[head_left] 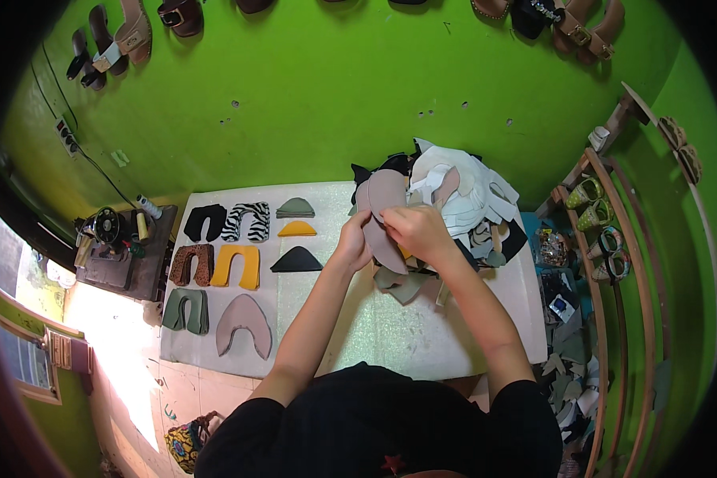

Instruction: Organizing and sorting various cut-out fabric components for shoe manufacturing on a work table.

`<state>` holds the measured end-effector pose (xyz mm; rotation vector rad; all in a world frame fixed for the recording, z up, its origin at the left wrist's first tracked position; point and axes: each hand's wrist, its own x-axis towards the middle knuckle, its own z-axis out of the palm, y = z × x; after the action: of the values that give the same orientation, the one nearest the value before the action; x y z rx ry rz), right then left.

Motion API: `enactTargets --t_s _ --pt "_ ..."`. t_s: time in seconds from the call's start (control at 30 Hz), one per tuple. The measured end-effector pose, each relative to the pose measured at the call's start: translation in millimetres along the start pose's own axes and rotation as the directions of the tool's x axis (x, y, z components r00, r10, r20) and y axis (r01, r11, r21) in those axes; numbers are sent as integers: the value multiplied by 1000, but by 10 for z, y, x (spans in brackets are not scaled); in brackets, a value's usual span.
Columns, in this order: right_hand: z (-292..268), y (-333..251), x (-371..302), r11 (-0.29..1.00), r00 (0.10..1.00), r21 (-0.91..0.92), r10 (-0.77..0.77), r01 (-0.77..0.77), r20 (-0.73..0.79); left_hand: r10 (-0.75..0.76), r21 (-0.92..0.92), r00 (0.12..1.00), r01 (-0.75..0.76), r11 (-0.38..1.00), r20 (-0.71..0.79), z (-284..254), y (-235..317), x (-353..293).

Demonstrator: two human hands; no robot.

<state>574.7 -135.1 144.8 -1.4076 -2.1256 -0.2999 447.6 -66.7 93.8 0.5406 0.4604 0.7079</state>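
Observation:
Over the far middle of the white-topped table [374, 319], dusty pink curved shoe-upper pieces [388, 188] are up in my two hands. My left hand [357, 244] is closed round their left edge. My right hand [421, 231] has its fingers curled in a pinch at their right side; the fingertips are partly hidden. Just behind and beside the hands lies a heaped pile of cut pieces [474, 187], white, black, grey and tan. A separate pink horseshoe-shaped piece [243, 315] rests flat at the table's near left.
Left on the table are sorted stacks: black [205, 222], zebra-striped [247, 222], brown spotted [192, 264], yellow [237, 265] and green [186, 311] horseshoe pieces, plus half-moon pieces [296, 259]. A sewing machine [106, 229] stands beyond. At right, a wooden rack [605, 279] holds sandals.

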Motion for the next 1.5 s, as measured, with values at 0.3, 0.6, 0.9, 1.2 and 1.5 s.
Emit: enactTargets --t_s 0.3,0.6,0.9,1.2,1.5 --pt "195 -507 -264 971 940 -9 -232 237 -248 -57 -44 994 61 997 92 -234 -23 -366" --pt "307 -1066 -366 947 991 321 37 7 -130 -21 -73 986 33 997 164 -236 116 -836" --pt "261 -889 -323 808 871 543 420 -229 -257 -183 -12 940 194 981 288 -664 399 -1052" --pt "562 -837 -174 260 790 856 564 -447 242 -131 -141 874 220 965 468 -982 657 -1238" --pt "729 -1225 90 644 761 549 648 -533 -20 -114 -63 896 155 986 429 -1176 944 -1475"
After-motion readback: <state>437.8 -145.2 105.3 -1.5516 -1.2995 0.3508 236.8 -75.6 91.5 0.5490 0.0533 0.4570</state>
